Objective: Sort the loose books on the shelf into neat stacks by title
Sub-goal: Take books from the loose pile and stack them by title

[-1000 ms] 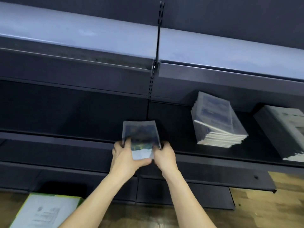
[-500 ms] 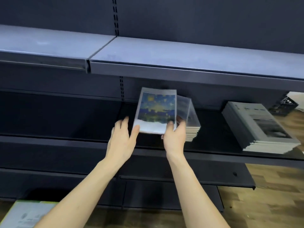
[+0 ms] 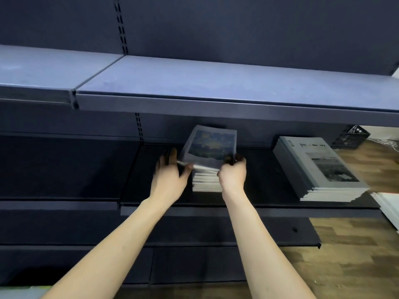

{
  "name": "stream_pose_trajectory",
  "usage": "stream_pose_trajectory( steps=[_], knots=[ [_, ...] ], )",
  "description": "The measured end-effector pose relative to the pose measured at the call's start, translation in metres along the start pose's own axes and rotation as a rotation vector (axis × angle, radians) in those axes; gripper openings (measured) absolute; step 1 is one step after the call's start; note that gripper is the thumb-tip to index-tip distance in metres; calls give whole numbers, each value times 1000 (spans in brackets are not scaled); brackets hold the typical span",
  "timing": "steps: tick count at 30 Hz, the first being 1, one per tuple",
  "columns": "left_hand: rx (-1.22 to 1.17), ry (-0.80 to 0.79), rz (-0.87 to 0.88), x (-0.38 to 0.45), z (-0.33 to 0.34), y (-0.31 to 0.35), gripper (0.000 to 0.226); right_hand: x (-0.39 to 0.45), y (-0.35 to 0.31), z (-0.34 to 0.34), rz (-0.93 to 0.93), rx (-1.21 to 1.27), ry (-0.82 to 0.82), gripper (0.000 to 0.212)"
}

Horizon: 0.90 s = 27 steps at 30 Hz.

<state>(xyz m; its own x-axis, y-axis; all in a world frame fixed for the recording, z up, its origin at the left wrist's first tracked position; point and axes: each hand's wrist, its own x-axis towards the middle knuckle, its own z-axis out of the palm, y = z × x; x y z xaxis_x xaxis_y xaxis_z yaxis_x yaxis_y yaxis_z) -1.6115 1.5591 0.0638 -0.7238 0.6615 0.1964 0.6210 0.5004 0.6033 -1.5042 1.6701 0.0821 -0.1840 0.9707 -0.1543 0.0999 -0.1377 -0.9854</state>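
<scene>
You hold the book with the blue painted cover tilted above the small stack in the middle of the dark shelf; your right hand grips its near right corner with curled fingers, and your left hand touches its left edge with the fingers rather straight, the thumb under the near edge; the book is not yet flat, so if you release now it may slide off to the far side or land askew; the stack under it looks already a little uneven at its near edge, and a push from the left may shift the upper copies; the picture is blurred here, so I cannot tell if the covers below have the same title, and a wrong match would spoil the sorting; as for containers, the shelf carries also a grey stack well apart on the right; a black crate stands on the floor far right, its content hidden.
</scene>
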Motion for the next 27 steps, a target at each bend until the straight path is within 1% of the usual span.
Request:
stream_pose_trajectory(
  steps=[4,7,8,10,11,12,13,14,15,17,18,20,22,24,27],
  knots=[
    [-80,-46,-26,22,9,5,74,15,-4,-2,-21,-41,0,34],
    [-157,-100,-64,32,18,6,71,23,-7,-5,-99,-165,-57,25],
    [-175,-119,-67,35,22,6,70,25,-7,-6,-144,-255,-77,22],
    [-191,-117,-52,38,29,7,69,31,-2,-7,-268,-575,-90,25],
    [-192,-105,-48,39,32,7,69,36,4,-8,-322,-763,-78,32],
    [-184,-102,-53,39,35,7,68,41,10,-11,-353,-881,-44,40],
    [-164,-107,-51,37,38,8,68,45,16,-13,-356,-910,-13,49],
    [-135,-115,-37,34,41,10,69,46,21,-17,-349,-869,-19,61],
    [-104,-120,-16,29,44,12,72,47,26,-21,-355,-780,-60,73],
    [-49,-102,30,18,50,17,79,49,37,-27,-349,-566,-174,93],
    [-21,-94,51,13,53,19,81,48,39,-30,-332,-492,-223,99],
    [12,-92,78,7,61,19,81,51,43,-36,-339,-449,-276,100],
    [-11,-79,81,5,66,20,76,54,45,-41,-345,-413,-292,92],
    [-43,-51,95,6,70,22,68,57,47,-45,-354,-389,-269,87],
    [-60,-14,132,5,75,24,62,60,47,-48,-338,-389,-240,93]
  ],
)
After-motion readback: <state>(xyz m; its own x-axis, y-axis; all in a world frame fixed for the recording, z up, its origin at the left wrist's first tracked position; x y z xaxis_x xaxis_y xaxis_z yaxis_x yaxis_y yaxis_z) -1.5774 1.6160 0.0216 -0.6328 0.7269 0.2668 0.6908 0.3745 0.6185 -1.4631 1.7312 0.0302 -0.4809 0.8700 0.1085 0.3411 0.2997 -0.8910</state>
